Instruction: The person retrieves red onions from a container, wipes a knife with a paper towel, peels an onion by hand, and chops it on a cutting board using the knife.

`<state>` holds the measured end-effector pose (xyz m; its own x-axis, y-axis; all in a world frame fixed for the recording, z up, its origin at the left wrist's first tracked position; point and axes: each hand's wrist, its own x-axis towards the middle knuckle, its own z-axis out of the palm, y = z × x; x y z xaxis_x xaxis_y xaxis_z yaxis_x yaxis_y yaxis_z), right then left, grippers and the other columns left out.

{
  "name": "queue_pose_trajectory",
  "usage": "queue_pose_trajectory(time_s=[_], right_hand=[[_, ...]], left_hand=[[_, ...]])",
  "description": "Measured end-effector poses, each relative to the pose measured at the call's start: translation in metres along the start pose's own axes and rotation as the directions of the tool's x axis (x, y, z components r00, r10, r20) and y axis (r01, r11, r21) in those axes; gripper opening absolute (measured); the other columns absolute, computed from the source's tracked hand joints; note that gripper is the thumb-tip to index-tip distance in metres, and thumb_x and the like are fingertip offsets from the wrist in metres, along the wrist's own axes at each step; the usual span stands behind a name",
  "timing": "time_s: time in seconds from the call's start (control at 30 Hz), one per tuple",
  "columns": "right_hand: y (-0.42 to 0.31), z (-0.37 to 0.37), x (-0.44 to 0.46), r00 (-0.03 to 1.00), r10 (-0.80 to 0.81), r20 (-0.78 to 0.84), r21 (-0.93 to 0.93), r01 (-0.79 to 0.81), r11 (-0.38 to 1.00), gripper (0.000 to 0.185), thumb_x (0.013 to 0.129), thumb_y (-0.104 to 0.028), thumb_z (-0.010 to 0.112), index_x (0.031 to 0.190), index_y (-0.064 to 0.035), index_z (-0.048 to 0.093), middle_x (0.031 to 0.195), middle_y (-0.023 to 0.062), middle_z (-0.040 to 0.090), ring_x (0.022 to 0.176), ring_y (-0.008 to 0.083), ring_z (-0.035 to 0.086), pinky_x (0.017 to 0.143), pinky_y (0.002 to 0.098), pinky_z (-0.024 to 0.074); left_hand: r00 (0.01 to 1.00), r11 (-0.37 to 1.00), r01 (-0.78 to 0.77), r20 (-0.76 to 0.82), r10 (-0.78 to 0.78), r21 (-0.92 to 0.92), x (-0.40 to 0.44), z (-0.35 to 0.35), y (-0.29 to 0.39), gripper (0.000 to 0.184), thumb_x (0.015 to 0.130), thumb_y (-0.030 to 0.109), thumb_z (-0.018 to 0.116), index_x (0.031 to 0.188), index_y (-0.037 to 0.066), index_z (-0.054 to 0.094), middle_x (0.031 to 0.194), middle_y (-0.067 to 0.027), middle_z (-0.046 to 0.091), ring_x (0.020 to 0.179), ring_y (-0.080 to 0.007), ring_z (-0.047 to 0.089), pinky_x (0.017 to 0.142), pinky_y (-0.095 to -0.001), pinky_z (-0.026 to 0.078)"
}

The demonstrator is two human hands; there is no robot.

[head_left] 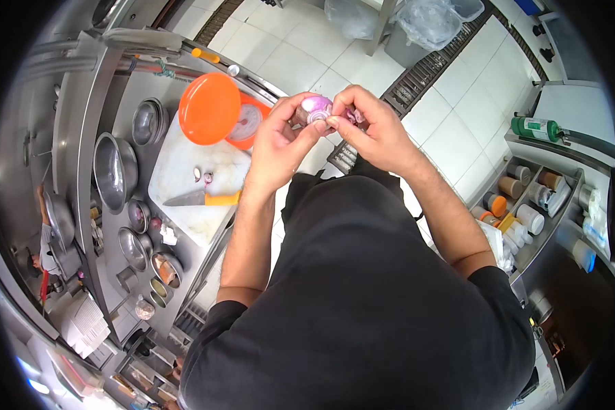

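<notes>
My left hand (280, 140) is closed around a red onion (317, 106), whose cut, ringed end faces me. From the other side my right hand (372, 126) pinches at the onion's edge, with loose purple onion skin (354, 115) at its fingers. Both hands are raised in front of my body, to the right of a white cutting board (171, 164). On that board lies a kitchen knife (201, 199) with a yellow handle, blade pointing left. Small onion pieces (208, 178) rest above the blade.
An orange round lid (210, 109) overlaps an orange container (253, 123) at the board's far end. Several steel bowls (115, 171) stand left of the board. A shelf with jars (526, 219) is at right. Behind, a bin (417, 51) with plastic bags stands near a floor grate (417, 82).
</notes>
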<state>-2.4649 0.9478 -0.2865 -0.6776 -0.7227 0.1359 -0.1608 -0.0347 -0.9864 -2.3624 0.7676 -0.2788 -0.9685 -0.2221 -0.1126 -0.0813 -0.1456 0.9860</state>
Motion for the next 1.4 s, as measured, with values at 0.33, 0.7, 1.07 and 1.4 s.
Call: queue_pose_trajectory(time_s=[0.33,0.7,1.07,1.4], right_hand=[[0.010,-0.053,0.048,0.993,-0.023,-0.112,0.018,0.025,1.000,0.020,0.098,-0.009,0.075,0.111,-0.0065,0.060,0.086,-0.0004,0.059,0.077,0.0099,0.055,0.068,0.0279,0.0462],[0.021,-0.085,0.111,0.997,-0.023,-0.079,-0.129,0.013,0.992,0.017,0.098,-0.009,0.074,0.105,-0.0046,0.060,0.091,0.0021,0.060,0.079,0.0123,0.056,0.070,0.0293,0.0482],[0.044,-0.175,0.151,0.982,-0.046,-0.181,-0.058,0.036,0.998,0.021,0.099,-0.004,0.072,0.118,-0.0062,0.061,0.092,0.0014,0.061,0.082,0.0114,0.059,0.072,0.0282,0.0493],[0.077,-0.336,0.173,0.995,-0.077,-0.067,0.035,0.080,0.996,0.020,0.099,-0.003,0.071,0.117,-0.0055,0.061,0.089,0.0024,0.059,0.080,0.0134,0.058,0.073,0.0289,0.0491]], left_hand=[[1.000,1.000,0.004,0.020,-0.004,-0.019,0.077,0.023,0.013,0.040,0.098,0.000,0.074,0.136,-0.005,0.062,0.124,-0.0084,0.059,0.109,-0.0162,0.067,0.096,-0.0310,0.059],[0.989,0.995,-0.061,0.133,0.071,-0.078,0.168,0.003,0.014,0.041,0.098,0.000,0.074,0.137,-0.003,0.062,0.121,-0.0069,0.058,0.107,-0.0143,0.064,0.094,-0.0306,0.060],[0.991,0.995,-0.084,0.106,0.078,0.055,0.255,0.066,0.023,0.042,0.096,-0.001,0.075,0.136,-0.003,0.063,0.123,-0.0066,0.057,0.109,-0.0135,0.064,0.093,-0.0293,0.063],[0.997,0.988,0.071,-0.003,-0.071,0.135,0.344,0.192,0.027,0.041,0.097,0.001,0.076,0.135,-0.005,0.064,0.122,-0.0082,0.057,0.112,-0.0152,0.064,0.096,-0.0302,0.064]])
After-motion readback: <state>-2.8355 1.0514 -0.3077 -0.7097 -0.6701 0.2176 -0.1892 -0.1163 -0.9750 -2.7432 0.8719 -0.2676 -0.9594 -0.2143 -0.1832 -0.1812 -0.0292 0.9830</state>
